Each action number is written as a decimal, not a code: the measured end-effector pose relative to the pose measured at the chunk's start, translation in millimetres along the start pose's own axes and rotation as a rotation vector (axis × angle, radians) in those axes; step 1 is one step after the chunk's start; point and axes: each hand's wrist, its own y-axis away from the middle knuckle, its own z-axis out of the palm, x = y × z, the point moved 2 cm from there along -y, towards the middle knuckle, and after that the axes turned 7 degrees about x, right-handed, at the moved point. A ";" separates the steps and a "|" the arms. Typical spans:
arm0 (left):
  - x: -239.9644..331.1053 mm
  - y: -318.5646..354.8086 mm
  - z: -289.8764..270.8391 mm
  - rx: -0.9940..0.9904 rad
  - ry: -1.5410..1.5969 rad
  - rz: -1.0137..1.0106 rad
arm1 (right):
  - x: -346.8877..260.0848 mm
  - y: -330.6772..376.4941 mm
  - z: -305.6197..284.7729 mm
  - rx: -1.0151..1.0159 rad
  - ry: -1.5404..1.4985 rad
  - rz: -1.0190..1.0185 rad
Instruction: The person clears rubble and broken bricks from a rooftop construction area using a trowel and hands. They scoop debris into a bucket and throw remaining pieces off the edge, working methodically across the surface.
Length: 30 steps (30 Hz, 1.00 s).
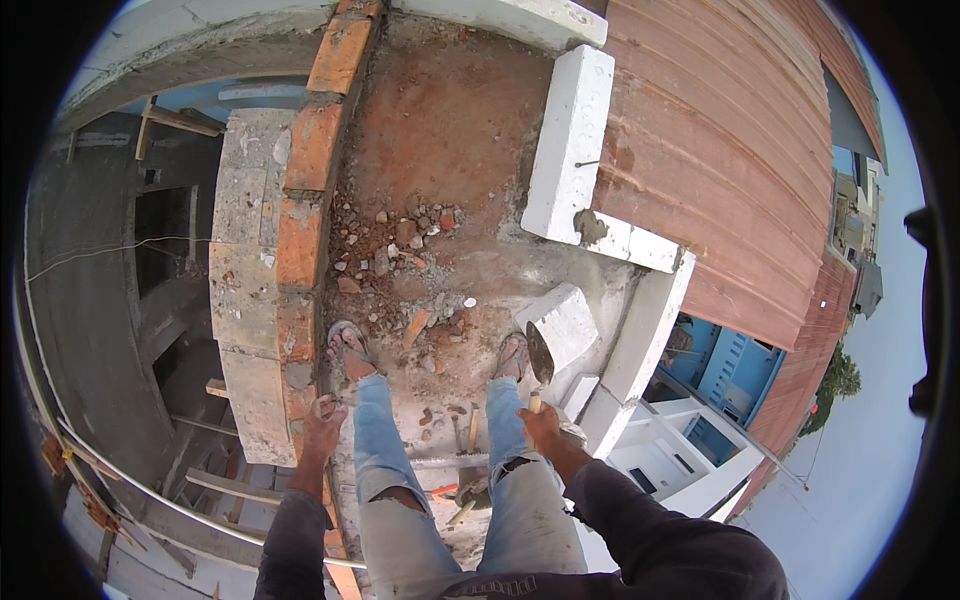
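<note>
Up on the ledge, the right hand (545, 420) grips a trowel (540, 355) blade-up by the white block (565, 325), while the left hand (322, 420) rests loosely curled against the brick wall (300, 250).

No packages, labels, signs or screens show anywhere in this view: only bare brick, concrete, rubble and roofing, none of it carrying any marking.

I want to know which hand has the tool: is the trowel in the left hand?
No, the right hand grips the trowel by its wooden handle, while the left hand rests on the brick wall.
</note>
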 end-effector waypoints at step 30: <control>91.2 121.3 471.0 -0.644 0.088 -0.477 | 102.5 -166.2 -144.7 -0.051 -0.695 -0.131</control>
